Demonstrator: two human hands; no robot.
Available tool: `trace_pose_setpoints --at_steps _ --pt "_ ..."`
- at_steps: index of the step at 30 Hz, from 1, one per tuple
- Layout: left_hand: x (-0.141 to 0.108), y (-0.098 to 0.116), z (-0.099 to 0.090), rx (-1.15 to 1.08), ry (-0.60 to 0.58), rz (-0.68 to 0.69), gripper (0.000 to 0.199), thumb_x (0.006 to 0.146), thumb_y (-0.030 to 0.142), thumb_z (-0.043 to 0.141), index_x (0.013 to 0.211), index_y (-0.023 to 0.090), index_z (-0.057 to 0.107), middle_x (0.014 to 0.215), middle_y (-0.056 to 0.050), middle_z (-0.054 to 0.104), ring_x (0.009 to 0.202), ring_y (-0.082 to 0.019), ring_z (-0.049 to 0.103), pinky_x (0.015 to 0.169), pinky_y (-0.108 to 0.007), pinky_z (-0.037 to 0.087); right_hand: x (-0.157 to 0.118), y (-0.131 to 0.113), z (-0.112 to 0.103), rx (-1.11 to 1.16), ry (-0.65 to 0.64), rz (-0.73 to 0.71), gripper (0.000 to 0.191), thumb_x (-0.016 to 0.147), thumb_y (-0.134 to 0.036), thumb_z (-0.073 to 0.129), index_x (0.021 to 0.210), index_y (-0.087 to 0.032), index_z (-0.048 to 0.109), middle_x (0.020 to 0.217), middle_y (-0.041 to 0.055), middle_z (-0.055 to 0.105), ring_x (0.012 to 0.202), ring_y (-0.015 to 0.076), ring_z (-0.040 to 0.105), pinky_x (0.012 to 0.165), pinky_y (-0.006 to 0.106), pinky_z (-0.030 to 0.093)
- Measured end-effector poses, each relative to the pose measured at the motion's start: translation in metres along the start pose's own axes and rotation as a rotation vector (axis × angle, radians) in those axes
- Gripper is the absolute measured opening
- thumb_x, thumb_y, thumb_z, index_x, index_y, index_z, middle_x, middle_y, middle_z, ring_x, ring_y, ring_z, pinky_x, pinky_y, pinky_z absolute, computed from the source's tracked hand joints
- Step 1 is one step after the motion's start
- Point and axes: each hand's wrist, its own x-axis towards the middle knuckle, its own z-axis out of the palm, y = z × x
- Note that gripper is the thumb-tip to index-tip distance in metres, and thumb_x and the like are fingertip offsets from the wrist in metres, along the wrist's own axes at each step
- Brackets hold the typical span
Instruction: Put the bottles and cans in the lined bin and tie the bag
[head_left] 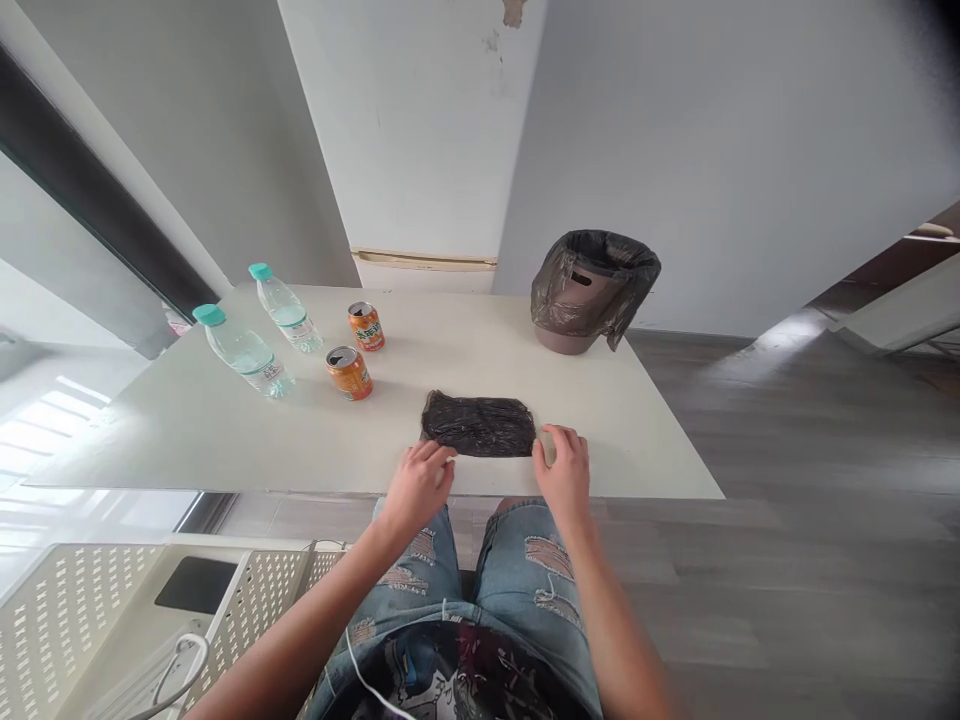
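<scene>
A black plastic garbage bag (480, 426) lies flat on the white table (600, 410), folded into a rough rectangle. At its near left corner is my left hand (418, 488), fingers bent and closed on the bag's edge. My right hand (564, 470) rests by the right end, thumb close to the bag and fingers curved apart from it, holding nothing. Left of the bag stand two orange drink cans, the nearer can (349, 374) and the farther can (367, 327). Beyond them are two clear bottles with green caps, a nearer bottle (244, 352) and a farther bottle (288, 308).
A brown trash bin (566, 342) lined with a black bag stands at the table's back right. Behind the table is a white fridge (420, 130). A white perforated rack (247, 590) is low at the left. My legs are under the front edge.
</scene>
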Motion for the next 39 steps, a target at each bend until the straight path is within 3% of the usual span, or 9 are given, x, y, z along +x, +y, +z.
trace_pose_setpoints --at_steps 5,8,12,17,21,24,31,34,39 --pt "-0.005 0.027 0.015 -0.012 -0.133 0.121 0.053 0.096 0.029 0.071 0.146 0.022 0.056 0.142 -0.014 0.061 0.129 -0.034 0.058 0.108 -0.051 0.052 -0.008 -0.022 -0.003 0.071 -0.163 0.088 0.03 0.1 -0.022 0.039 0.118 -0.021 0.063 0.099 0.0127 0.074 0.092 0.0289 0.068 0.081 0.041 0.054" --pt "-0.004 0.028 0.023 0.023 -0.153 0.178 0.07 0.089 0.037 0.081 0.15 0.02 0.052 0.15 -0.016 0.056 0.139 -0.038 0.052 0.118 -0.059 0.044 -0.027 -0.046 -0.016 0.256 -0.355 0.081 0.027 0.102 -0.021 0.039 0.117 -0.025 0.062 0.1 0.0086 0.076 0.091 0.0245 0.073 0.084 0.037 0.057" --pt "-0.006 0.018 0.023 0.043 -0.159 0.238 0.052 0.091 0.023 0.076 0.14 0.02 0.059 0.146 -0.016 0.059 0.142 -0.036 0.053 0.124 -0.059 0.04 -0.053 -0.065 -0.037 0.451 -0.628 0.015 0.019 0.107 -0.024 0.04 0.115 -0.027 0.058 0.095 0.0031 0.076 0.079 0.0198 0.072 0.073 0.03 0.058" --pt "-0.015 0.001 0.006 0.034 -0.181 0.336 0.026 0.097 0.008 0.056 0.116 0.022 0.066 0.14 -0.012 0.064 0.15 -0.029 0.048 0.128 -0.058 0.037 -0.049 -0.044 -0.051 0.251 -0.466 -0.343 0.021 0.105 -0.024 0.054 0.124 -0.028 0.063 0.117 0.01 0.071 0.107 0.0269 0.068 0.099 0.045 0.056" --pt "-0.024 -0.009 -0.009 0.037 -0.13 0.354 0.027 0.099 0.005 0.047 0.107 0.021 0.067 0.139 -0.01 0.066 0.149 -0.026 0.049 0.129 -0.057 0.034 -0.03 -0.021 -0.051 0.004 -0.536 -0.602 0.056 0.094 -0.025 0.076 0.147 -0.029 0.058 0.153 0.0117 0.057 0.138 0.0368 0.052 0.109 0.057 0.051" --pt "-0.029 -0.014 -0.014 0.031 -0.084 0.319 0.026 0.099 0.006 0.048 0.108 0.022 0.067 0.134 -0.01 0.069 0.138 -0.024 0.059 0.125 -0.055 0.039 -0.027 -0.014 -0.046 -0.006 -0.539 -0.696 0.053 0.096 -0.019 0.072 0.146 -0.028 0.06 0.153 0.0102 0.059 0.139 0.0353 0.052 0.108 0.057 0.051" --pt "-0.03 -0.014 -0.014 -0.117 -0.089 0.198 0.027 0.099 0.009 0.05 0.116 0.024 0.065 0.121 -0.005 0.077 0.116 -0.02 0.071 0.121 -0.048 0.043 -0.036 -0.028 -0.038 0.281 -0.393 -0.555 0.023 0.102 -0.014 0.057 0.112 -0.026 0.073 0.129 0.0081 0.073 0.124 0.027 0.064 0.102 0.049 0.054" --pt "-0.02 -0.01 -0.016 -0.157 -0.067 0.016 0.021 0.101 0.019 0.052 0.115 0.025 0.066 0.107 -0.005 0.079 0.105 -0.023 0.073 0.098 -0.04 0.056 -0.029 -0.04 -0.034 0.389 -0.39 -0.414 0.017 0.105 -0.021 0.056 0.109 -0.026 0.071 0.127 0.009 0.073 0.127 0.0275 0.064 0.106 0.049 0.054" --pt "0.014 -0.007 -0.024 -0.323 -0.119 -0.254 0.018 0.105 0.034 0.049 0.115 0.026 0.062 0.09 -0.001 0.078 0.077 -0.019 0.074 0.071 -0.028 0.05 0.004 -0.054 -0.014 0.373 -0.411 -0.29 0.024 0.11 -0.034 0.046 0.114 -0.024 0.068 0.121 0.0101 0.074 0.117 0.0267 0.068 0.104 0.044 0.052"
